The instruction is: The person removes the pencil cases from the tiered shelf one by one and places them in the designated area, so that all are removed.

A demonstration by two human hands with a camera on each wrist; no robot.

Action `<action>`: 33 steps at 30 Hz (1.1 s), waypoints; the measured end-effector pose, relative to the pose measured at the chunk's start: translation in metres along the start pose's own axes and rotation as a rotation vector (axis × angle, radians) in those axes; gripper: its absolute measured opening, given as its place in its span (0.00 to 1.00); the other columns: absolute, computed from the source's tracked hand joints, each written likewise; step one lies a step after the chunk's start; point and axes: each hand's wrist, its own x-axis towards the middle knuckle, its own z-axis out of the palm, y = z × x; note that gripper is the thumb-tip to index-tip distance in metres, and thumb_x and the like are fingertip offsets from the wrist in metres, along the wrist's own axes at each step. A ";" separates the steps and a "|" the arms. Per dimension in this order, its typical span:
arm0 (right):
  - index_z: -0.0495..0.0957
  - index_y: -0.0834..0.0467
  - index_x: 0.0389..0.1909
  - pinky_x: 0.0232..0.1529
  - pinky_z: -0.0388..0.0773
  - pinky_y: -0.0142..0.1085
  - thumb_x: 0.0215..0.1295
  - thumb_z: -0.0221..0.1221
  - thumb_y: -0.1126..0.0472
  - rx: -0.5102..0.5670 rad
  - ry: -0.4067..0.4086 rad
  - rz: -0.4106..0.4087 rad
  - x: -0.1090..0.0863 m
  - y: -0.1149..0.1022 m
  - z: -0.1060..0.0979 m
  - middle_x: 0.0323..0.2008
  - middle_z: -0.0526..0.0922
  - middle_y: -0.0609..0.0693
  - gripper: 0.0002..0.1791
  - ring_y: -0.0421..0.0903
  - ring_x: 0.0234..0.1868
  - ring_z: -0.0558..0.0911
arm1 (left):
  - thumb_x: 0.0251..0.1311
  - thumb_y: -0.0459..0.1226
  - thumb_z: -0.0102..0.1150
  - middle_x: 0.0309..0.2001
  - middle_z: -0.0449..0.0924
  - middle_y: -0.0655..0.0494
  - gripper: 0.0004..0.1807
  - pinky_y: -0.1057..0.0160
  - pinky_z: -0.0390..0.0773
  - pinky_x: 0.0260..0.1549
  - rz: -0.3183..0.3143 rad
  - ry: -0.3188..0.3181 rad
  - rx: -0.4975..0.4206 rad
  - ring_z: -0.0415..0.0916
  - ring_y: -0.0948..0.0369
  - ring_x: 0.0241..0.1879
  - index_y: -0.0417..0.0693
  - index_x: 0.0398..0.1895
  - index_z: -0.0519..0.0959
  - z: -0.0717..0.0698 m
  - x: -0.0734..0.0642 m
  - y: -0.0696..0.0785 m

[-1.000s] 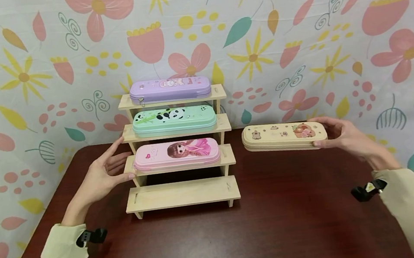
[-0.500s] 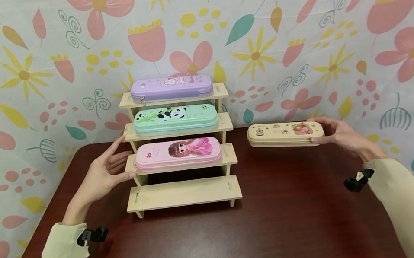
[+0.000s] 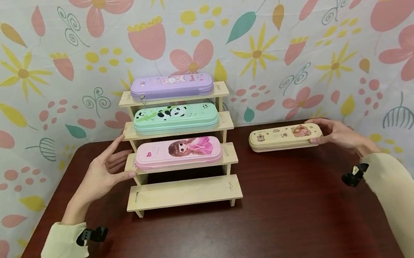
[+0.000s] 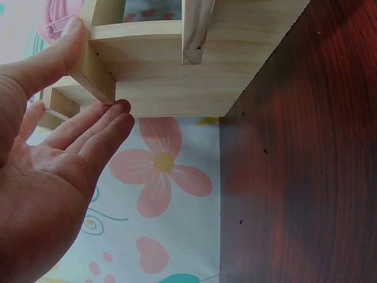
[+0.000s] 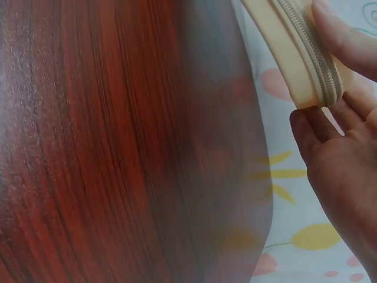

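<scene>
My right hand (image 3: 339, 135) grips the right end of a cream pencil case (image 3: 280, 138) printed with small animals, thumb in front and fingers behind. In the right wrist view the zipper edge of the case (image 5: 309, 56) shows between thumb and fingers. A stepped wooden rack (image 3: 184, 193) stands left of it. My left hand (image 3: 99, 176) touches the rack's left side with mostly straight fingers, index at the second shelf from the top and thumb at the third. A purple pencil case (image 3: 171, 85), a mint panda one (image 3: 176, 118) and a pink one with a girl (image 3: 176, 154) occupy the upper three shelves.
The rack's lowest shelf (image 3: 182, 193) holds nothing. A dark red-brown wooden table (image 3: 222, 244) carries the rack. A floral cloth (image 3: 257, 31) hangs behind and beside the table.
The right hand has moved slightly left and the cream pencil case has turned level and lower at its left end. The left hand stays on the rack.
</scene>
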 end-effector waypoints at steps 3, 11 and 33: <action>0.63 0.62 0.78 0.48 0.76 0.28 0.71 0.70 0.59 -0.072 -0.002 -0.007 0.003 0.001 0.000 0.63 0.76 0.61 0.40 0.41 0.50 0.78 | 0.58 0.29 0.78 0.68 0.75 0.34 0.58 0.69 0.77 0.58 0.000 0.002 -0.003 0.71 0.39 0.69 0.65 0.86 0.54 0.000 0.000 0.000; 0.65 0.66 0.76 0.44 0.81 0.31 0.68 0.72 0.64 -0.117 -0.054 -0.050 0.009 0.002 -0.004 0.62 0.77 0.67 0.40 0.40 0.48 0.80 | 0.59 0.29 0.78 0.68 0.75 0.34 0.58 0.72 0.76 0.57 -0.003 0.003 -0.003 0.71 0.39 0.69 0.65 0.86 0.54 0.000 -0.001 0.000; 0.62 0.68 0.78 0.55 0.73 0.35 0.67 0.72 0.65 -0.279 -0.102 -0.079 0.025 0.019 -0.002 0.73 0.65 0.72 0.43 0.62 0.65 0.69 | 0.58 0.28 0.78 0.68 0.75 0.34 0.58 0.70 0.77 0.58 -0.008 0.007 -0.009 0.71 0.39 0.69 0.65 0.86 0.55 0.001 0.000 0.001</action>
